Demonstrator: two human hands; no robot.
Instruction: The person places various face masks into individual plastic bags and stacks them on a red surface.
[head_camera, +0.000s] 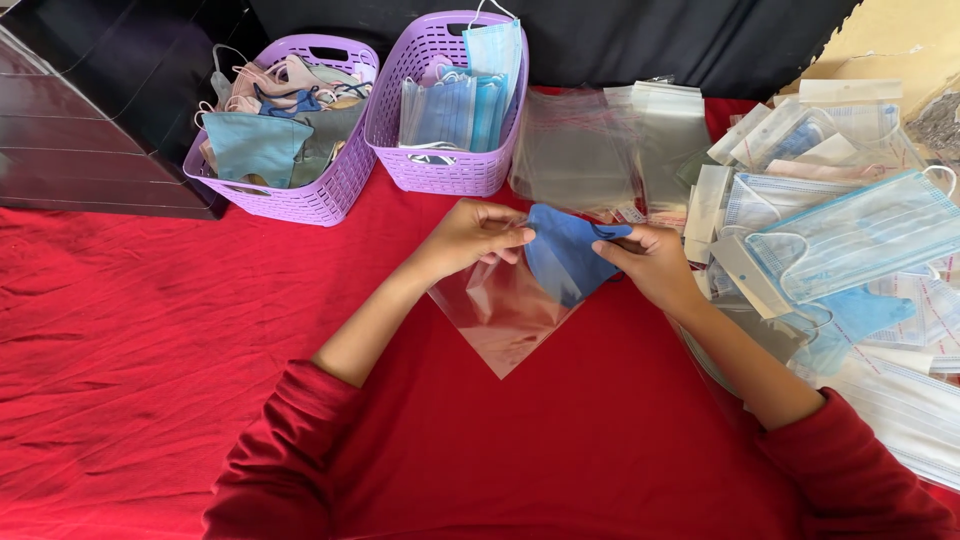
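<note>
A folded blue face mask sits partly inside the mouth of a clear plastic bag held above the red cloth. My left hand pinches the bag's top edge on the left side. My right hand grips the mask's right end by its ear loop. The bag hangs corner-down, its lower tip touching the cloth. Both sleeves are red.
Two purple baskets stand at the back: the left basket holds mixed coloured masks, the right basket holds light blue masks. A stack of clear bags lies behind my hands. Bagged masks are piled at the right. A dark box sits far left.
</note>
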